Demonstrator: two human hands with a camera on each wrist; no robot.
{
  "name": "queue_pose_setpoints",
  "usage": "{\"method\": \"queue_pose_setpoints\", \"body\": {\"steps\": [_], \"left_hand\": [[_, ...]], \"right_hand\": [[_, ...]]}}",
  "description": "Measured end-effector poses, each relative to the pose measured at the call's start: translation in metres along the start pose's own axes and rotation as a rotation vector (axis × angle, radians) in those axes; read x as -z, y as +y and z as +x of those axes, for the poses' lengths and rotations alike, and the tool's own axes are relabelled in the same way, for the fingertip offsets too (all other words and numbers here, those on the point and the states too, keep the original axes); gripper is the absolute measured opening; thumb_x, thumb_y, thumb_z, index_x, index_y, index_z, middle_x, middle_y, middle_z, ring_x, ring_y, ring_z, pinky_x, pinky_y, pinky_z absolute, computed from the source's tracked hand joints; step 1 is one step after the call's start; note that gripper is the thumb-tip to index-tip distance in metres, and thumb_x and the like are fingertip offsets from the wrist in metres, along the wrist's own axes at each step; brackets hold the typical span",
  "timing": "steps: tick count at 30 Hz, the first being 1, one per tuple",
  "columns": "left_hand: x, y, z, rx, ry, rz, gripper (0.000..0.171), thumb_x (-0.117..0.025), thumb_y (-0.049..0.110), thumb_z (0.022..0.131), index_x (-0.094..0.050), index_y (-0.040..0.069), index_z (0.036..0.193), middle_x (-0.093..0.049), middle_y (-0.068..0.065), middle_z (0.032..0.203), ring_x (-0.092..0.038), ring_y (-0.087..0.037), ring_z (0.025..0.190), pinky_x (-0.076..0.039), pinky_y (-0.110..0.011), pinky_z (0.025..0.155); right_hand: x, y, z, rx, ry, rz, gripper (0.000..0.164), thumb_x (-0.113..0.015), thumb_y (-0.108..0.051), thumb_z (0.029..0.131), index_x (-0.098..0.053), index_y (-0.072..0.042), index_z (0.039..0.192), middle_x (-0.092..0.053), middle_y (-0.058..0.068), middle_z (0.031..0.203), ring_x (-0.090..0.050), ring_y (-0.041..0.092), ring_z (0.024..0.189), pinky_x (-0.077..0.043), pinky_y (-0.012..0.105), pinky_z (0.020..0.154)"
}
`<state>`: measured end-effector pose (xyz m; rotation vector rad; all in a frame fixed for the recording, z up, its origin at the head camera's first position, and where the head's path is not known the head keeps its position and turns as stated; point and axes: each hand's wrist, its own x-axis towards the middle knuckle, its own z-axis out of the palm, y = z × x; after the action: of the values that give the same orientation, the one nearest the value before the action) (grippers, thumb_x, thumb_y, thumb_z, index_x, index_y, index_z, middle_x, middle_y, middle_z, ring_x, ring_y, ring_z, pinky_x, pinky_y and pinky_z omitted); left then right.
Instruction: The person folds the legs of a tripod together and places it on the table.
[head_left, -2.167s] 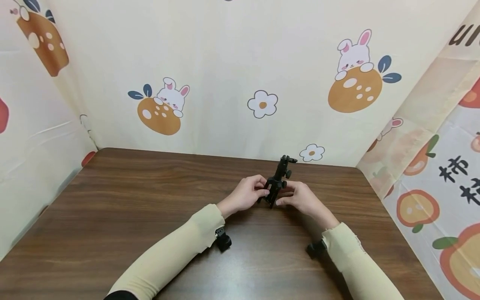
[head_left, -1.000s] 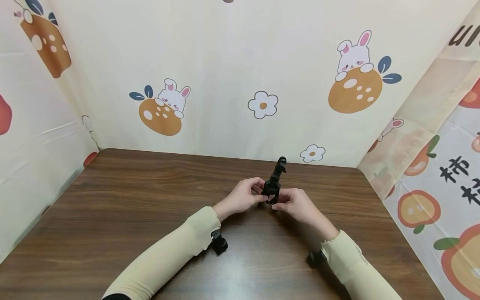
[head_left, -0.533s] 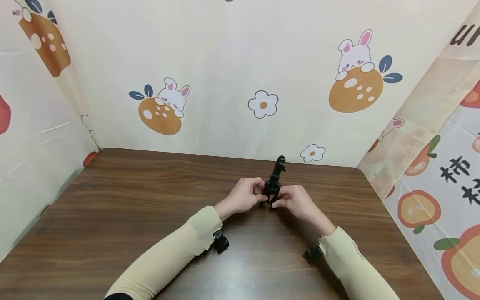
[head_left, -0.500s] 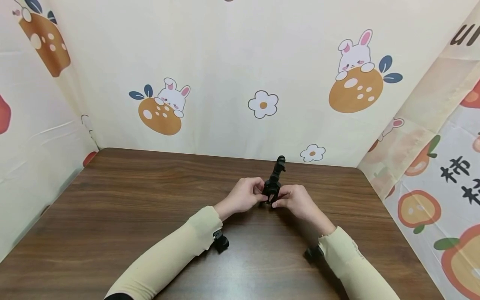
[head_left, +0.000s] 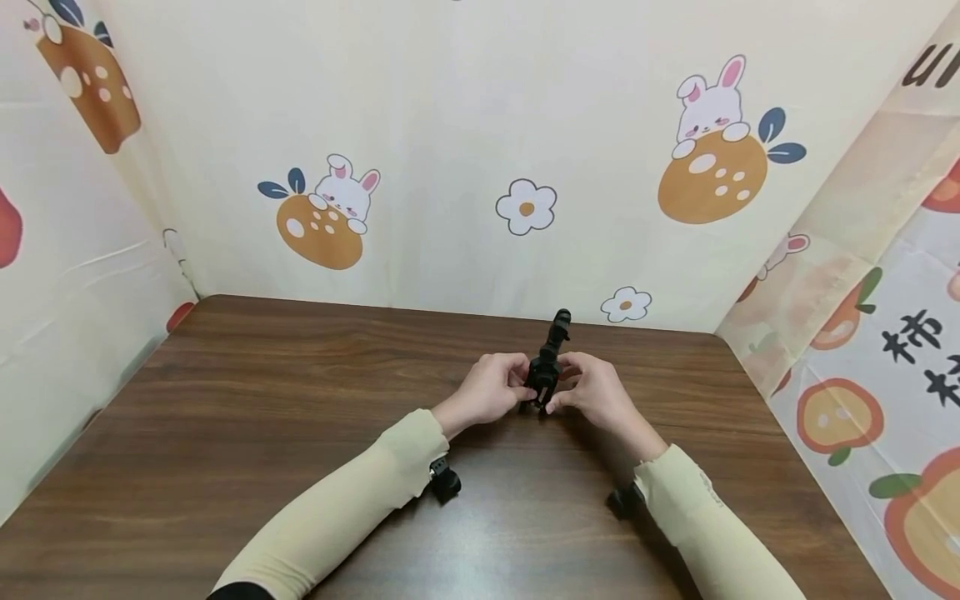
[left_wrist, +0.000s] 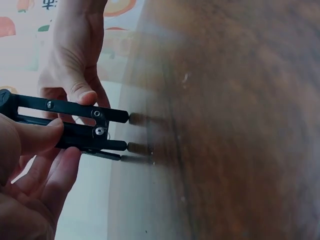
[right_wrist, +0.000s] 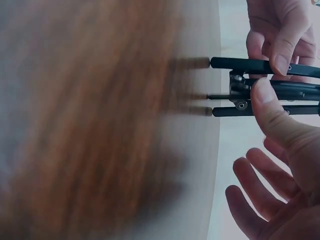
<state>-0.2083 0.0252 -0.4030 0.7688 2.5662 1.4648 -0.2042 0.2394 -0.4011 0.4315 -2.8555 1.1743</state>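
Mini tripod [head_left: 547, 367] upright on table [head_left: 247, 392], feet touching wood. L hand [head_left: 491, 389] + R hand [head_left: 592, 393] pinching legs; legs nearly folded together, not fully.

Head view high, forward-down; both wrist views close, sharing the tripod [head_left: 546, 371].

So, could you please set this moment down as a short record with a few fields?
Object: small black tripod, upright, legs folded close together
Feet: tips at the tabletop, by the wrist views
Left hand: fingers pinch the tripod's legs from the left
Right hand: thumb pressed on the legs from the right, other fingers spread loosely
Surface: dark wooden table
Backdrop: cream cloth printed with rabbits and flowers
Sleeves: pale yellow, a black camera mount under each wrist
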Motion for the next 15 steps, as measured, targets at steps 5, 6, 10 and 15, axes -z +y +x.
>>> {"method": "queue_pose_setpoints", "body": {"steps": [5, 6, 10, 15], "left_hand": [[0.0009, 0.0012, -0.0003, -0.001, -0.021, -0.007, 0.013, -0.077, 0.007, 0.087, -0.066, 0.013, 0.087, -0.069, 0.005, 0.084, -0.064, -0.005, 0.07, -0.051, -0.026, 0.065], [0.0015, 0.0011, -0.0002, 0.001, -0.026, -0.015, 0.013, -0.077, 0.007, 0.087, -0.066, 0.013, 0.087, -0.069, 0.005, 0.084, -0.065, -0.005, 0.071, -0.051, -0.026, 0.065], [0.0042, 0.0008, -0.0004, 0.016, -0.04, -0.048, 0.012, -0.077, 0.006, 0.087, -0.067, 0.012, 0.087, -0.07, 0.004, 0.086, -0.066, -0.007, 0.073, -0.052, -0.026, 0.066], [0.0048, -0.0009, -0.0003, 0.028, -0.048, -0.065, 0.01, -0.077, 0.006, 0.087, -0.069, 0.011, 0.088, -0.07, 0.005, 0.085, -0.066, -0.007, 0.073, -0.051, -0.027, 0.067]], "right_hand": [[0.001, 0.0013, 0.0, 0.01, -0.045, 0.011, 0.062, -0.095, -0.018, 0.063, -0.07, -0.006, 0.118, -0.071, 0.008, 0.109, -0.069, 0.024, 0.095, -0.052, 0.042, 0.081], [0.001, 0.0018, 0.0001, 0.012, -0.061, 0.025, 0.059, -0.095, -0.018, 0.064, -0.071, -0.007, 0.117, -0.072, 0.007, 0.109, -0.069, 0.023, 0.097, -0.052, 0.042, 0.083], [-0.0001, 0.0028, 0.0, 0.02, -0.124, 0.08, 0.051, -0.093, -0.019, 0.069, -0.074, -0.011, 0.116, -0.073, 0.003, 0.108, -0.068, 0.021, 0.101, -0.05, 0.043, 0.089], [-0.0003, 0.0018, -0.0028, 0.006, -0.17, 0.102, 0.056, -0.09, -0.021, 0.073, -0.069, -0.009, 0.124, -0.073, 0.005, 0.105, -0.068, 0.021, 0.101, -0.048, 0.047, 0.092]]}}
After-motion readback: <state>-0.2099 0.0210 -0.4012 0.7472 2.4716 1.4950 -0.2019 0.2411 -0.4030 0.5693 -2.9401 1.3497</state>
